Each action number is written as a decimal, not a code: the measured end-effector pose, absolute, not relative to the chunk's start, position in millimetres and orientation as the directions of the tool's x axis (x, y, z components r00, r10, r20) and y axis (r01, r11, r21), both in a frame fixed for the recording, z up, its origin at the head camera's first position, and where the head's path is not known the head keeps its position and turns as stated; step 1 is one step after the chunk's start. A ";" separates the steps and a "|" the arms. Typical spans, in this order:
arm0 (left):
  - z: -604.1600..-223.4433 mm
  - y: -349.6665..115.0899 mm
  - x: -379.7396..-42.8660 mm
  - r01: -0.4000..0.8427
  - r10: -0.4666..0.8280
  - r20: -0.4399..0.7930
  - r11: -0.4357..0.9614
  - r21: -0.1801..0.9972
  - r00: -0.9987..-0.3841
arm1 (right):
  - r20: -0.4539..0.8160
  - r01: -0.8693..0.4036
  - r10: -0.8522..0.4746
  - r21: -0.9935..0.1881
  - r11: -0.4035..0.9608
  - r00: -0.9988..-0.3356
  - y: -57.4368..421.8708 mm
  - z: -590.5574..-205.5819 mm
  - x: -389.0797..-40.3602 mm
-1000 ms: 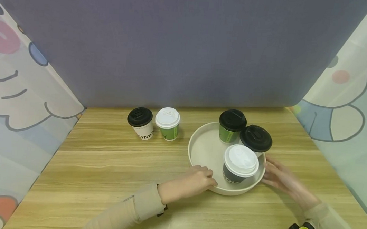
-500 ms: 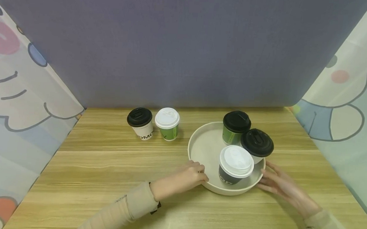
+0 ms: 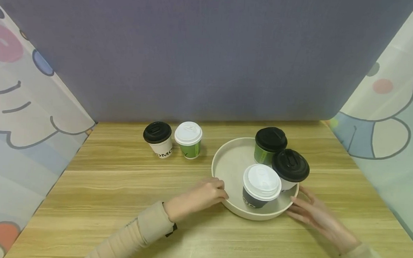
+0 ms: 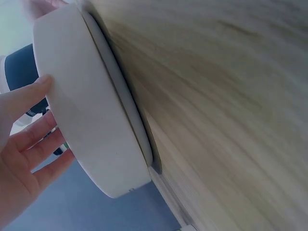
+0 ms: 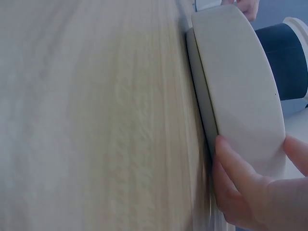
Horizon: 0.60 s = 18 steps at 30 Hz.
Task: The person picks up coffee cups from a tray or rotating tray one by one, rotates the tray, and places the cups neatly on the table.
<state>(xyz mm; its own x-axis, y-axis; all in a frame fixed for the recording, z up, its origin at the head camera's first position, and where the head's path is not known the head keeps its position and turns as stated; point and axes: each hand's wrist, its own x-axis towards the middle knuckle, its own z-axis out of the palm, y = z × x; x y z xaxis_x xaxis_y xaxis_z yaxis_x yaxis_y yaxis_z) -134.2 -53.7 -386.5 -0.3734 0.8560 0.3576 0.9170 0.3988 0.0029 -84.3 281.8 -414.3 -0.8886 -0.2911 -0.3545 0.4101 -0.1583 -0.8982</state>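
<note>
A round cream tray (image 3: 231,153) with a low wall stands on the wooden table. It bears three lidded paper coffee cups: a green cup (image 3: 262,155) with a black lid, a white cup (image 3: 287,184) with a black lid, and a dark grey cup (image 3: 255,201) with a white lid. At the front left, my left hand (image 3: 201,194) grips the tray's rim, thumb (image 4: 41,85) on the outer wall and fingers over the edge. My right hand (image 3: 315,216) holds the wall at the front right, its fingertips (image 5: 225,149) against the outside.
To the tray's left, at the back, stand a white cup (image 3: 161,148) with a black lid and a green cup (image 3: 190,149) with a white lid. A grey panel (image 3: 210,59) rises behind the table (image 3: 119,194); cartoon-printed sheets (image 3: 396,115) hang at both sides.
The tray has turned clockwise seen from above: its back cups moved right, the front cup left. My left hand has moved left with the rim, and the right slightly toward me.
</note>
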 end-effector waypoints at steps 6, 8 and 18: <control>-386.1 -58.2 -138.0 0.914 0.851 0.339 0.399 0.078 -0.401 | -0.335 0.390 -0.270 -0.902 -0.185 -0.903 275.4 -417.2 -78.5; -386.4 -59.5 -139.1 0.911 0.850 0.334 0.401 0.091 -0.408 | -0.334 0.388 -0.258 -0.901 -0.196 -0.907 273.6 -418.3 -76.7; -387.3 -63.0 -143.4 0.899 0.843 0.313 0.422 0.117 -0.437 | -0.312 0.362 -0.216 -0.895 -0.261 -0.925 265.8 -420.3 -69.5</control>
<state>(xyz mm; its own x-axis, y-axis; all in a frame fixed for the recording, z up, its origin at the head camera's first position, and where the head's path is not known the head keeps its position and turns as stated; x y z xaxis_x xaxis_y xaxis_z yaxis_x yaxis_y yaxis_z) -143.4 -63.0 -387.3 -0.4368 0.8434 0.3130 0.8990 0.4220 0.1174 -69.5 265.8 -420.3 -0.9254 -0.2156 -0.3117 0.3623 -0.2615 -0.8946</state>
